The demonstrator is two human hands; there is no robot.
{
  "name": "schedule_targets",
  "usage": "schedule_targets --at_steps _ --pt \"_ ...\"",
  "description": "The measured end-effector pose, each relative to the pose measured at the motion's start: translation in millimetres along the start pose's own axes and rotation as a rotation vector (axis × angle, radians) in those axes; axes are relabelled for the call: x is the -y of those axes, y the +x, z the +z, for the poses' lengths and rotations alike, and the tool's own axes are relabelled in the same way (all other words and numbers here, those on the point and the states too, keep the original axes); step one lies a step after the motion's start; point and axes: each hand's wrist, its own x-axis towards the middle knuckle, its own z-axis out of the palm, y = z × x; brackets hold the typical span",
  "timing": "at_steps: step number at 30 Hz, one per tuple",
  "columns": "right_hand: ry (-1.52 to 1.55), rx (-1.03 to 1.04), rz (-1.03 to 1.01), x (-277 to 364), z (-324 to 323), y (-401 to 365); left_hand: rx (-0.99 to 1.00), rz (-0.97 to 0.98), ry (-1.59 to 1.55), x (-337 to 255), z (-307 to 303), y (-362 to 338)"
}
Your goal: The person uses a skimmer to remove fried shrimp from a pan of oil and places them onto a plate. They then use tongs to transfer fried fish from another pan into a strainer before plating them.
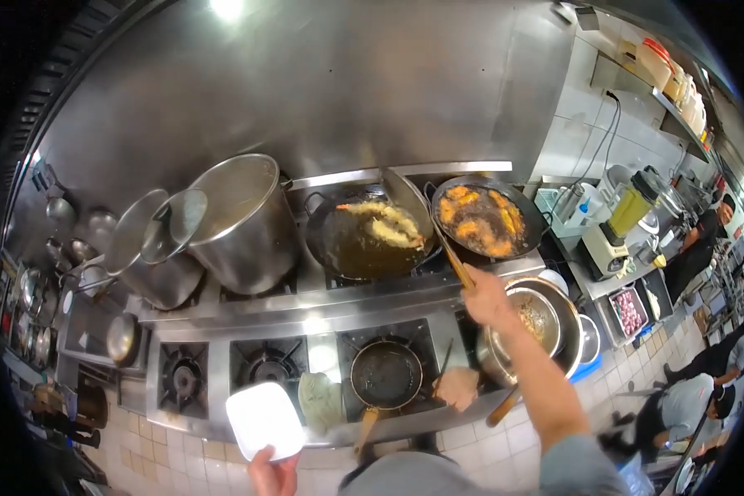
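Head view: nearest, the left hand [273, 476] pinches a white tray [264, 420] by its rim, in front of the wok [323, 221] and to its left. Between tray and wok lie a cloth [320, 400] and a pan [386, 375]. The right hand [486, 298], just right of the wok, grips the handle of a wide-headed tool [410, 201], whose head is at the wok's right side. Battered pieces [388, 225] lie in the wok's oil, near that head.

To do this well, I'd judge, work the tool's edge gently so the batter stays whole, drain over the wok, and hold the tray level. The forearm is best kept clear of the second wok [481, 183], close right of the first, where orange pieces [471, 229] sit in oil. Farther right of the wok, a blender [637, 205] and shelf jars [656, 62] show no readable brand, label or writing.
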Motion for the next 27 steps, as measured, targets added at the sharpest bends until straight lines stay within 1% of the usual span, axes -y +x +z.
schedule_targets --at_steps 1,3,5,7,8,10,12,14,17,18,20,25,27 --pt "-0.001 0.048 -0.001 2 -2 -2 -0.032 -0.012 -0.019 5 -3 -5" --pt "0.045 0.045 0.004 3 3 -14 -0.101 -0.038 -0.049 10 -8 -15" --pt "0.128 0.027 0.049 4 5 -23 -0.116 -0.032 -0.041 15 -9 -13" --pt "0.146 0.053 0.057 11 0 -25 -0.140 -0.053 -0.004 20 -13 -16" --pt "0.162 0.073 0.063 14 -2 -26 -0.148 -0.057 0.000 21 -15 -20" --pt "0.175 0.076 0.055 15 -4 -20 -0.087 -0.049 -0.042 23 -3 -19" --pt "0.100 0.013 0.003 9 1 -10 -0.041 -0.038 -0.067 23 6 -16" --pt "0.063 -0.021 -0.022 10 2 0 -0.025 -0.066 -0.062 21 9 -18" --pt "-0.210 0.093 0.012 32 -5 40 -0.013 -0.089 -0.055 23 7 -15" --pt "-0.211 0.096 0.018 28 -4 51 -0.012 -0.097 -0.046 22 5 -15" --pt "-0.390 0.116 -0.160 13 1 68 -0.012 -0.116 -0.031 19 2 -16" --pt "-0.430 0.181 -0.161 12 -22 47 -0.032 -0.153 -0.061 13 -5 -19" --pt "-0.329 0.085 -0.202 12 -31 33 -0.031 -0.149 -0.067 10 -14 -17"
